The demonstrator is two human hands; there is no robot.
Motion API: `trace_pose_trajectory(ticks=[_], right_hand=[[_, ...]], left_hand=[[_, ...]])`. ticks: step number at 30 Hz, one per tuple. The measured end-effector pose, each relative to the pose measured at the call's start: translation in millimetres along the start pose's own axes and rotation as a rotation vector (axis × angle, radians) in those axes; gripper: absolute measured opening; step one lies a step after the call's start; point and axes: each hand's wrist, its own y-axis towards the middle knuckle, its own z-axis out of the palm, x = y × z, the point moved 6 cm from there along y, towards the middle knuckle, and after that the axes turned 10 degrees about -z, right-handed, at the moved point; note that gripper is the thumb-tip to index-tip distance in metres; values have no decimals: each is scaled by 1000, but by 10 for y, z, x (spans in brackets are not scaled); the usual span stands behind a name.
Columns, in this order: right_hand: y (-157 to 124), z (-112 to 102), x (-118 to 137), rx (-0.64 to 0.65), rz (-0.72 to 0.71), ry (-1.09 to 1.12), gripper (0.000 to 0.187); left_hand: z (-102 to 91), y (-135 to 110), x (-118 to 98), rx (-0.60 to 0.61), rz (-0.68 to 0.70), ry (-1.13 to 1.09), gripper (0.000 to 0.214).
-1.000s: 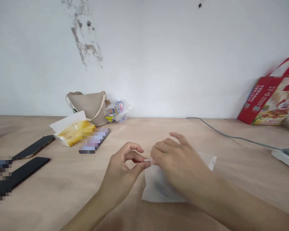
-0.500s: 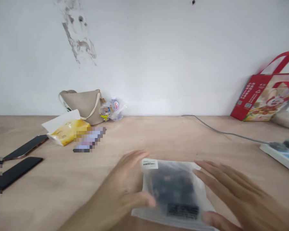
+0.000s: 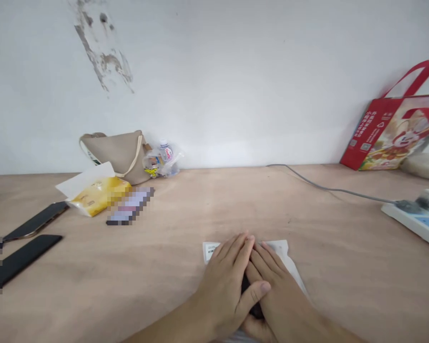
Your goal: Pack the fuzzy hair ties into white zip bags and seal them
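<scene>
A frosted plastic bag [image 3: 281, 248] with something dark inside lies flat at the table's near edge. Across its left part rests my left hand [image 3: 226, 281], palm down with fingers stretched out. My right hand [image 3: 279, 286] lies flat on the bag's right part, its fingers angled in to touch the left fingertips. The left thumb crosses onto the right hand. Between the hands a little of the dark content shows. A white barcode label [image 3: 209, 251] peeks out beside the left fingers; most of the bag is hidden.
At left lie phones [image 3: 37, 220], another dark slab [image 3: 25, 262] and a yellow tissue pack [image 3: 102, 195]. A beige bag [image 3: 116, 152] and a plastic-wrapped bottle [image 3: 167, 151] stand by the wall. Right: a red shopping bag [image 3: 379, 136], a power strip [image 3: 414, 221] and its grey cable [image 3: 325, 187].
Both hands have come inward from the bag's sides and now lie flat on top of it, fingertips together. The view has shifted slightly.
</scene>
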Motion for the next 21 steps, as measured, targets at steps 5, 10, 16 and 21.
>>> trace_pose_trajectory(ticks=[5, 10, 16, 21], right_hand=[[-122, 23, -53, -77, -18, -6, 89], [-314, -13, -170, -92, -53, -47, 116], [-464, -118, -226, -68, 16, -122, 123], [-787, -180, -321, -69, 39, -146, 106]], left_hand=[[-48, -6, -33, -38, 75, -17, 79], [-17, -69, 20, 9, 153, 29, 99], [-24, -184, 173, 9, 116, 54, 102], [-86, -425, 339, 53, 55, 142, 111]])
